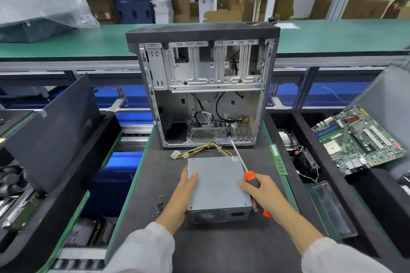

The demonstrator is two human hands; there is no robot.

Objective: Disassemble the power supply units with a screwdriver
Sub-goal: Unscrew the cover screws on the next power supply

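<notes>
A grey metal power supply unit (218, 186) lies flat on the dark mat, its vented end facing me. Its yellow and black cable bundle (199, 149) trails toward the open computer case (203, 86) standing behind it. My left hand (180, 195) grips the unit's left side, thumb on top. My right hand (258, 188) rests on the unit's right edge and holds a screwdriver (248, 173) with an orange and black handle. The shaft points up and away toward the case.
Several small screws (158, 205) lie on the mat left of the unit. A green memory stick (278, 159) lies to the right. Black bins flank the mat; the right one holds a motherboard (357, 139), the left a dark case panel (53, 131).
</notes>
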